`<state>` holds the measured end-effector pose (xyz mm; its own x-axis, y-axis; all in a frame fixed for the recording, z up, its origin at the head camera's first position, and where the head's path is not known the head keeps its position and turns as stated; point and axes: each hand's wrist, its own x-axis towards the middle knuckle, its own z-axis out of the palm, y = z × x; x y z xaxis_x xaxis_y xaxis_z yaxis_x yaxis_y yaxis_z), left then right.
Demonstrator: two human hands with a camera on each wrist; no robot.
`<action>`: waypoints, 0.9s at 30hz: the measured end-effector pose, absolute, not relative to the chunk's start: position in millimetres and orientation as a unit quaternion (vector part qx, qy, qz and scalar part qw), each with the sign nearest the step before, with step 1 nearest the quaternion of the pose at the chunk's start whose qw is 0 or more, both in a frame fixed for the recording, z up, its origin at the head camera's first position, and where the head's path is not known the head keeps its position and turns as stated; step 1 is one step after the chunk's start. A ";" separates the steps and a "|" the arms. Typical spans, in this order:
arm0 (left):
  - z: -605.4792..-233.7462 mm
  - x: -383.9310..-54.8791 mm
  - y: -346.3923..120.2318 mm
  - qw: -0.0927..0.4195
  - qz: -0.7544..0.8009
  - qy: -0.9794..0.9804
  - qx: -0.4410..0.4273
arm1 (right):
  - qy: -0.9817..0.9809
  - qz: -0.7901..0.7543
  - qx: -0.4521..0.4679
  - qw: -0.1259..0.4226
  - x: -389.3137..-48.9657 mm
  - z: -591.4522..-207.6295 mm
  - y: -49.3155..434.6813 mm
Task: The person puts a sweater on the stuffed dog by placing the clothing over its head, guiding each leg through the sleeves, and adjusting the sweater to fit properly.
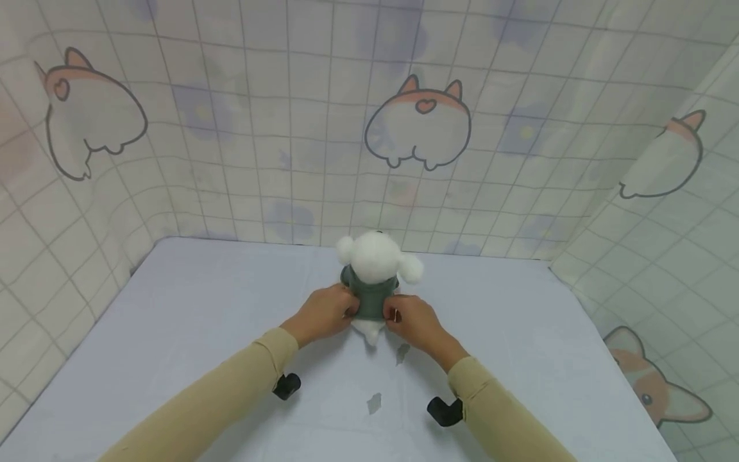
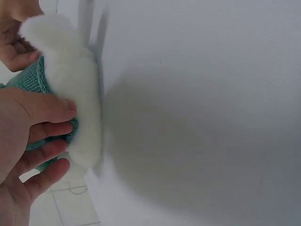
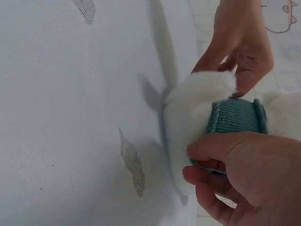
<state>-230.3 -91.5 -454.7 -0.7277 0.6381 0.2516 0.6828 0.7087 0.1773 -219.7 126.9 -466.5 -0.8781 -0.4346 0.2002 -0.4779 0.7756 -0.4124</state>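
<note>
A white plush toy (image 1: 375, 256) with floppy ears sits upright on the table, its back and tail toward me. It wears a green knitted sweater (image 1: 371, 301). At the left side of the hem, my left hand (image 1: 326, 311) pinches the sweater between thumb and index finger; the left wrist view shows its other fingers spread loosely. My right hand (image 1: 414, 319) grips the hem on the opposite side, thumb against the white lower body (image 3: 181, 136) in the right wrist view. The toy's front is hidden.
The pale table (image 1: 231, 282) ends just behind the toy at a hanging gridded cloth (image 1: 260, 141) printed with cartoon corgis, which also closes off both sides. Two grey patches (image 1: 374, 403) mark the tabletop. Black wrist mounts (image 1: 446, 411) stick out below both sleeves.
</note>
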 end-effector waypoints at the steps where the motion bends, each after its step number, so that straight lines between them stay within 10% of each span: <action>1: -454.4 -230.3 -91.2 0.072 -0.132 -0.922 -0.357 | -0.943 0.225 0.242 0.041 -219.7 -466.0 126.9; 14: -455.3 -232.3 -93.5 -0.003 -0.167 -0.937 -0.306 | -0.948 0.237 0.212 0.005 -214.2 -456.9 121.6; 27: -447.4 -241.3 -87.9 0.034 -0.303 -0.929 -0.209 | -0.934 0.343 0.102 0.017 -222.5 -453.7 113.7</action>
